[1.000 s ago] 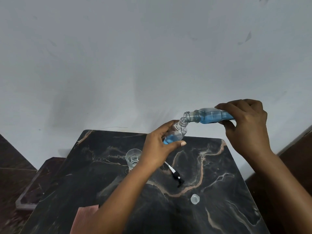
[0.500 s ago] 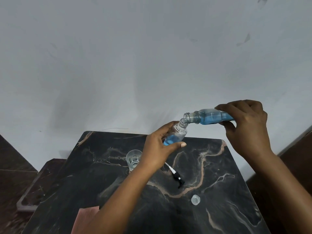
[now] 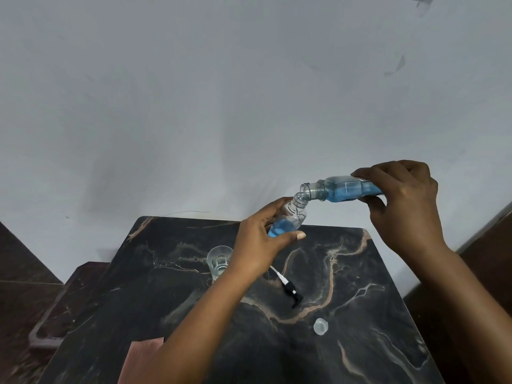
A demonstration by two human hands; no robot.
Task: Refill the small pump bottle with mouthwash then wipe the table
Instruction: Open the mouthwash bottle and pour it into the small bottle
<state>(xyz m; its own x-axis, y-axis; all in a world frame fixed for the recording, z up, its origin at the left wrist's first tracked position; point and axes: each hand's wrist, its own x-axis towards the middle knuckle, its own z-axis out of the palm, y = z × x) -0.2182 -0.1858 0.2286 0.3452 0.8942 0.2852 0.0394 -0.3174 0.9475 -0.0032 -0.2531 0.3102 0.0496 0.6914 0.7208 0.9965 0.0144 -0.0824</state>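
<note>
Our 2 arms reach forward from the bottom of the view, both bare. Our left forearm rises from the lower middle toward the upper right, ending in our left hand (image 3: 256,245), seen from its back. Its thumb (image 3: 293,235) lies stretched out to the right and its fingers (image 3: 273,205) curl round the far side, so the hand is clasped. Our right forearm comes in from the lower right corner and angles up to the left. Our right hand (image 3: 407,200) sits higher than the left, back toward us, wrist bent, its fingers (image 3: 371,171) hooked over the top and its thumb (image 3: 372,200) pressing from beneath in a closed grasp. The 2 hands are apart.
</note>
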